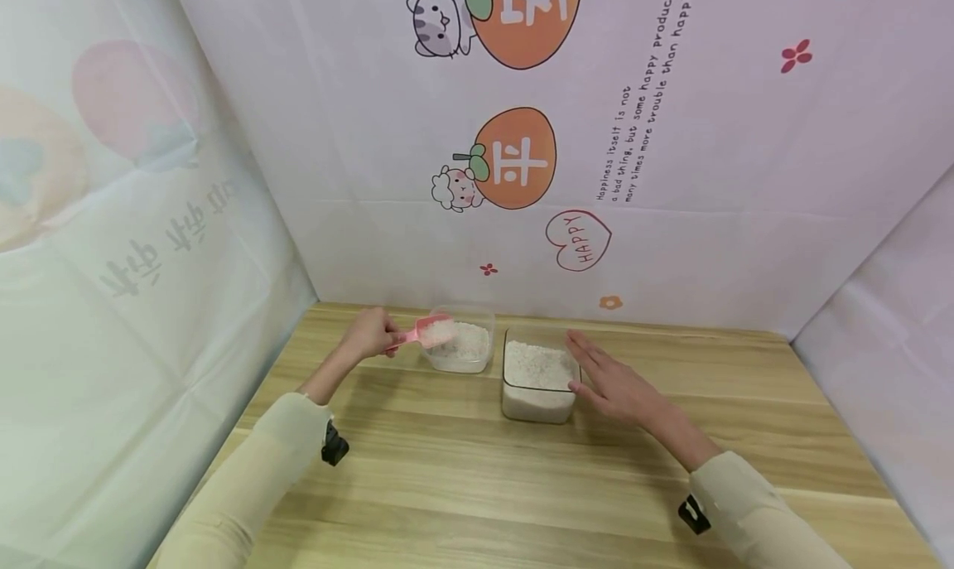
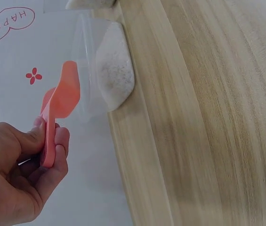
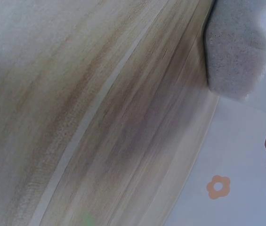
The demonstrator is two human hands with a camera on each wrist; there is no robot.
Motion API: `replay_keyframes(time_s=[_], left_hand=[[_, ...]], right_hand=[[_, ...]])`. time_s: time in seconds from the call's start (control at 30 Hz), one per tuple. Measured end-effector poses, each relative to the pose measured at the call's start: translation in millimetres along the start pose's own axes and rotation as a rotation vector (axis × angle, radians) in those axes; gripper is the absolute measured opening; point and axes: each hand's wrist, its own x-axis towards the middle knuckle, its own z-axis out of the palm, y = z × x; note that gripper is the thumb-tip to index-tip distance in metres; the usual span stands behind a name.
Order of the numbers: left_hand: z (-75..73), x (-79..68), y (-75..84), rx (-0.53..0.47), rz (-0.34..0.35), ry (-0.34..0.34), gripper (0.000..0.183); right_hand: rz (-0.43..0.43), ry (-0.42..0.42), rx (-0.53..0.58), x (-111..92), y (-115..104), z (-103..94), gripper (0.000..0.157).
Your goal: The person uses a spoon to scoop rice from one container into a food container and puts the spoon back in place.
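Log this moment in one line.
left hand: grips pink scoop of white grains, above smaller container; right hand: at larger container; both containers: partly filled

Head view: bright, even, diffuse light, apparently from above. Back cloth (image 1: 708, 180) reads white with a faint pink cast, its print legible; side cloth (image 1: 89, 370) at picture left paler, print washed out. Soft-edged shadows on the wooden tabletop (image 1: 447, 478) beside the forearms (image 1: 686, 436); pale sheen low centre. Left wrist view: cooler tone; pink scoop (image 2: 67, 94) fairly sharp, tabletop grain bowed by lens distortion towards the right edge. Right wrist view: hazy, low contrast, whitish veil upper left; broad blurred shadow across the wood.
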Motion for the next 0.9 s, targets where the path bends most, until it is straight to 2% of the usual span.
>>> replay_keyframes(time_s=[0.2, 0.37, 0.57, 0.7, 0.9], left_hand=[[0.2, 1.6, 2.8, 0.038, 0.030, -0.005, 0.023], [1.4, 2.6, 5.2, 0.039, 0.024, -0.008, 0.020], [1.6, 5.7, 7.2, 0.083, 0.023, -0.004, 0.026], [2.2, 6.2, 10.1, 0.084, 0.016, -0.006, 0.022], [4.0, 5.2, 15.5, 0.116, 0.045, 0.012, 0.017]], right_hand=[[0.017, -0.019, 0.009, 1, -1, -0.2, 0.072], [0.033, -0.035, 0.018, 1, 0, -0.4, 0.071], [0.022, -0.019, 0.019, 1, -3, -3.3, 0.070], [0.029, -0.019, 0.023, 1, -4, -3.7, 0.070], [0.038, -0.029, 0.034, 1, -3, -2.2, 0.070]])
